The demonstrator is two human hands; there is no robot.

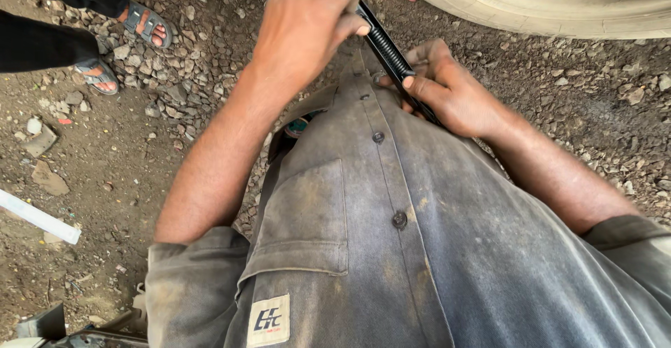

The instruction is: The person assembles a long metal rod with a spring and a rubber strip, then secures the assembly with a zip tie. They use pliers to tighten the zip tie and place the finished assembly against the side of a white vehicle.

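Note:
My left hand (307,26) is closed around the upper end of a long black threaded rod (386,49) near the top of the view. My right hand (447,89) grips the same rod lower down, fingers wrapped over its ribbed part, just above the front of my grey work shirt (391,236). The rod runs diagonally from upper left to lower right, and its lower end is hidden behind my right hand and the shirt.
A large dusty tyre (552,2) fills the top right. Another person's sandalled feet (122,44) stand at the top left on gravel and dirt. A white strip (38,216) lies at the left edge. Dark metal parts (77,330) sit at the bottom left.

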